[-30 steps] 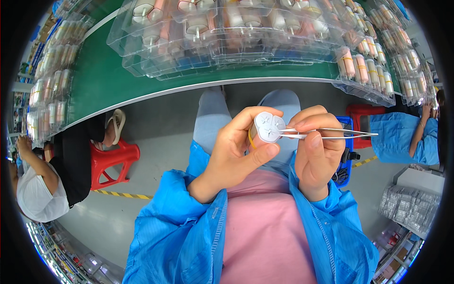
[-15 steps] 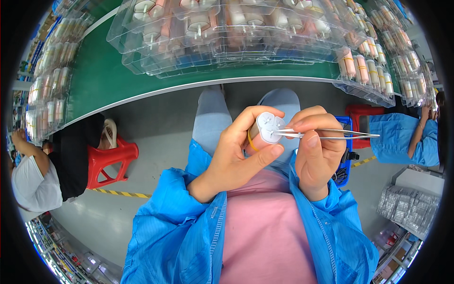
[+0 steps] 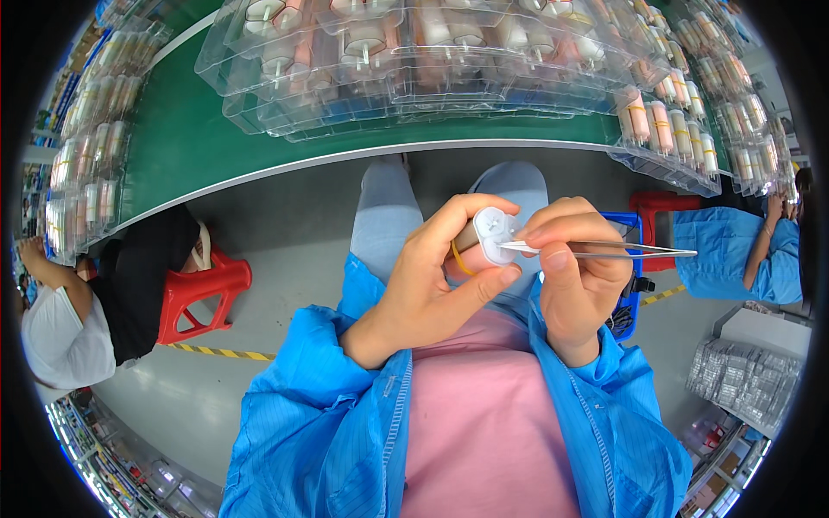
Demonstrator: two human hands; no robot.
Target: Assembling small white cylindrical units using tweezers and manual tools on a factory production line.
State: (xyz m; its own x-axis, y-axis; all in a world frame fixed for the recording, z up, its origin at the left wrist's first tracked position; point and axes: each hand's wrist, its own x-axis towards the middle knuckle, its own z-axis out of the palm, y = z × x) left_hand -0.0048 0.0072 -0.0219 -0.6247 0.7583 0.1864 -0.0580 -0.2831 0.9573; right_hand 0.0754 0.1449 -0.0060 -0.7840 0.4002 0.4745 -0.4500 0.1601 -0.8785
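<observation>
My left hand (image 3: 427, 289) is wrapped round a short pale pink cylinder with a yellow band and a white, lobed end cap (image 3: 495, 231). The cap faces up and to the right. Between the thumb and fingers of my right hand (image 3: 577, 268) is a pair of metal tweezers (image 3: 639, 249). Their tips touch or nearly touch the middle of the cap, and the other end points right. Whether the tips grip anything is too small to tell. Both hands are held above my lap, in front of the table edge.
Ahead, stacked clear plastic trays (image 3: 414, 86) of similar cylinders stand on a green table (image 3: 173, 147). More filled trays (image 3: 665, 129) are at the right. A blue crate (image 3: 635, 293) lies right of my knee. Red stools (image 3: 203, 289) and co-workers (image 3: 734, 250) flank me.
The cylinder has turned slightly in my left hand, its cap tilting more to the right. The tweezers have shifted a little, their tips closer together at the cap.
</observation>
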